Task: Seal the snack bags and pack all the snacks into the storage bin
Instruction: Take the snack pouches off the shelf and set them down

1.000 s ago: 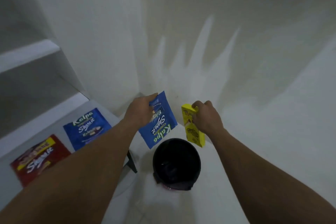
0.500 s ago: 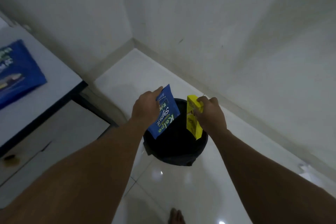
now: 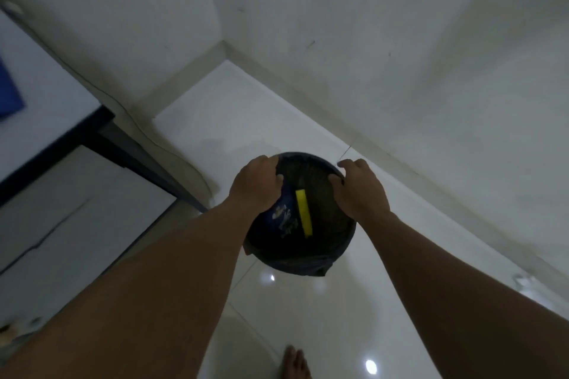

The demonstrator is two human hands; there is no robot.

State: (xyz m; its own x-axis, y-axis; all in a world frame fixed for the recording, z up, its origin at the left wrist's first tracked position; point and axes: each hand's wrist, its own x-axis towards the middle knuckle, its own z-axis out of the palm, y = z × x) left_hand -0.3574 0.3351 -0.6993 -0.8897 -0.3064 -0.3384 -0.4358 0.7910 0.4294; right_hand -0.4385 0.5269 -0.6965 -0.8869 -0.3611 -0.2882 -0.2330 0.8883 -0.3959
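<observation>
The floor [image 3: 277,132] is glossy white tile, mirroring bright lamp spots at the lower frame. The walls [image 3: 369,24] look matt, painted and lightly scuffed. The black bin [image 3: 349,234] at centre wears a thin, crinkled plastic liner [image 3: 311,270]. Inside, the blue snack bag [image 3: 284,216] looks like slick printed film, the yellow box [image 3: 304,214] like matt card. At left, the counter [image 3: 46,95] top is smooth white.

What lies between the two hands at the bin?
In the head view, the left hand and right hand grip the black bin at its rim; between them lies its open mouth, with a yellow snack box and blue snack bag inside.
</observation>
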